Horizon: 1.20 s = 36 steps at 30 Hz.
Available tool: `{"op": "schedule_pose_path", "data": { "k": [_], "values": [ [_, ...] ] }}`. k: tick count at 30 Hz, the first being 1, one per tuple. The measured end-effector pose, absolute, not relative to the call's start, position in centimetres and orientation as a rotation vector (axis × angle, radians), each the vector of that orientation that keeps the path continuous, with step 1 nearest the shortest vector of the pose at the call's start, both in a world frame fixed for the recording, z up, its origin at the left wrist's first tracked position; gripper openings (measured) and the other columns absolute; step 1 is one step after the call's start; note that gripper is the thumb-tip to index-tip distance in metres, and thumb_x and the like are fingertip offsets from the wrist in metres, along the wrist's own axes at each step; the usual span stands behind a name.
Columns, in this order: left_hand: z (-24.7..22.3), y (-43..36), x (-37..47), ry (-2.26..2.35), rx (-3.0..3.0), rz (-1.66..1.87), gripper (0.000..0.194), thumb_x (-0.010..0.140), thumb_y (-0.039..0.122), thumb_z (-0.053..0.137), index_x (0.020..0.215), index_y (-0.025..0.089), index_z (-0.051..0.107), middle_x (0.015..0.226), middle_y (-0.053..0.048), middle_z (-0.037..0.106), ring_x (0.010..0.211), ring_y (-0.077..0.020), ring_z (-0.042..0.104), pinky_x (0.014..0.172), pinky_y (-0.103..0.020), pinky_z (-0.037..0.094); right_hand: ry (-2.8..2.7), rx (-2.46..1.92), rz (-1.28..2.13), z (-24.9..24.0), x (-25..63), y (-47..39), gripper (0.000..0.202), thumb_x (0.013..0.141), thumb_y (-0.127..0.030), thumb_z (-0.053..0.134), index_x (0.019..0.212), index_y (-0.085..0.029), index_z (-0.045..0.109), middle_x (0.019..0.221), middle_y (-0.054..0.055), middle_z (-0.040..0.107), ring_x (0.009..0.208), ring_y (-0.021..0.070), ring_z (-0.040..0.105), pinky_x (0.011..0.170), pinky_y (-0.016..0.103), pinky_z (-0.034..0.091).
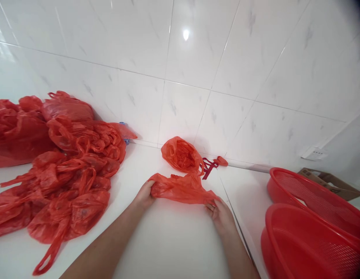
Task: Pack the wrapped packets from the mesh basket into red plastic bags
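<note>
A thin red plastic bag (180, 189) is stretched sideways between my two hands, just above the white table. My left hand (145, 194) grips its left end, with the thumb on top. At the other end my right hand (221, 215) pinches the bag's right corner. Right behind it lies another crumpled red plastic bag (181, 155), its mouth bunched up. Whether the two bags touch I cannot tell. Beside that bag are dark red ribbon-like strips (209, 166) and a small red scrap (222, 161).
On the left is a big heap of red plastic bags (81, 170), several of them filled and knotted. Red plastic baskets (290, 228) stand at the right, with a cardboard box (331, 184) behind them. A tiled wall (185, 104) borders the table's back. A seam crosses the tabletop near my right arm.
</note>
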<state>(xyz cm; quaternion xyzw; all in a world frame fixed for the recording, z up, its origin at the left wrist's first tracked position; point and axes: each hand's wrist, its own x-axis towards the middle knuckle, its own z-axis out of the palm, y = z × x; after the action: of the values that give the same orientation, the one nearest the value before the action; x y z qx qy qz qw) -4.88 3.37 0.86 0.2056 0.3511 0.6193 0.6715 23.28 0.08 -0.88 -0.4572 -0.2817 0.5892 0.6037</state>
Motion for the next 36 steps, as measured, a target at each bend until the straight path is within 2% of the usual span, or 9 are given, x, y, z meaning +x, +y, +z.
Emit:
{"op": "schedule_pose_path", "data": {
  "k": [2,7,13,15,18,22,27,32,36],
  "values": [
    [1.5,2.7,-4.6,0.755,0.540,1.274,0.009,0.069,0.012,0.061,0.077,0.012,0.065,0.077,-0.006,0.069,0.069,-0.0177,0.066,0.063,-0.027,0.051,-0.480,-0.933,1.480,-0.6,24.2,0.4,0.021,0.063,-0.025,0.072,0.081,-0.021,0.063,0.071,-0.001,0.067,0.068,0.0139,0.063,0.068,0.028,0.054],
    [2.6,1.5,-4.2,0.628,0.780,0.957,0.017,0.072,0.018,0.061,0.087,0.012,0.067,0.088,-0.008,0.070,0.079,-0.0175,0.065,0.071,-0.025,0.050,-0.277,-0.934,1.507,1.1,25.5,-0.1,0.016,0.065,-0.016,0.069,0.078,-0.022,0.061,0.070,-0.007,0.067,0.063,0.0103,0.063,0.059,0.021,0.052],
    [2.4,1.2,-3.5,0.587,0.530,1.021,0.019,0.071,0.029,0.060,0.082,0.015,0.066,0.078,-0.006,0.071,0.071,-0.0170,0.066,0.070,-0.029,0.052,-0.415,-0.944,1.485,2.4,27.5,-0.4,0.010,0.069,-0.021,0.065,0.077,-0.020,0.059,0.076,-0.002,0.066,0.070,0.0138,0.063,0.068,0.026,0.053],
    [2.4,1.1,-3.0,0.592,0.502,1.044,0.017,0.072,0.029,0.059,0.080,0.015,0.065,0.077,-0.006,0.070,0.070,-0.0167,0.066,0.070,-0.030,0.052,-0.519,-1.004,1.330,2.7,28.0,-0.4,0.017,0.072,-0.029,0.062,0.085,-0.019,0.060,0.085,0.003,0.066,0.078,0.0179,0.064,0.071,0.032,0.052],
    [2.3,1.0,-2.2,0.619,0.501,1.038,0.018,0.074,0.030,0.058,0.080,0.015,0.066,0.074,-0.006,0.069,0.067,-0.0157,0.066,0.068,-0.028,0.052,-0.657,-1.213,0.778,3.5,27.4,-1.2,0.029,0.074,-0.037,0.061,0.097,-0.020,0.058,0.099,0.005,0.062,0.090,0.0213,0.060,0.075,0.035,0.050],
    [2.2,0.5,-1.2,0.641,0.524,1.009,0.024,0.076,0.036,0.057,0.084,0.015,0.067,0.077,-0.006,0.070,0.070,-0.0171,0.067,0.071,-0.030,0.052,-1.058,-1.313,0.154,4.9,22.9,-3.7,0.018,0.082,-0.034,0.054,0.093,-0.021,0.059,0.097,0.006,0.060,0.090,0.0199,0.056,0.080,0.034,0.045],
    [2.2,-0.8,-0.4,0.570,0.534,0.901,0.028,0.077,0.038,0.059,0.088,0.015,0.068,0.081,-0.009,0.070,0.085,-0.0229,0.067,0.076,-0.034,0.052,-1.850,-1.226,0.300,4.3,18.0,-4.2,0.019,0.087,-0.027,0.043,0.086,-0.022,0.062,0.088,0.006,0.063,0.083,0.0198,0.058,0.077,0.031,0.044],
    [2.7,0.0,-2.2,0.602,0.589,1.006,0.036,0.079,0.045,0.055,0.094,0.016,0.067,0.082,-0.010,0.069,0.086,-0.0249,0.066,0.076,-0.037,0.052,-1.762,-1.775,0.341,1.8,20.5,-1.4,0.035,0.085,-0.039,0.044,0.108,-0.019,0.060,0.097,0.011,0.064,0.091,0.0277,0.059,0.079,0.038,0.043],
    [4.3,2.1,-4.0,0.754,0.691,1.148,0.033,0.079,0.042,0.055,0.097,0.016,0.066,0.092,-0.010,0.068,0.088,-0.0242,0.063,0.075,-0.034,0.050,-1.697,-1.860,0.479,1.3,22.2,-0.8,0.041,0.078,-0.044,0.054,0.111,-0.020,0.058,0.104,0.011,0.063,0.098,0.0288,0.058,0.080,0.037,0.042]
  ]
}}
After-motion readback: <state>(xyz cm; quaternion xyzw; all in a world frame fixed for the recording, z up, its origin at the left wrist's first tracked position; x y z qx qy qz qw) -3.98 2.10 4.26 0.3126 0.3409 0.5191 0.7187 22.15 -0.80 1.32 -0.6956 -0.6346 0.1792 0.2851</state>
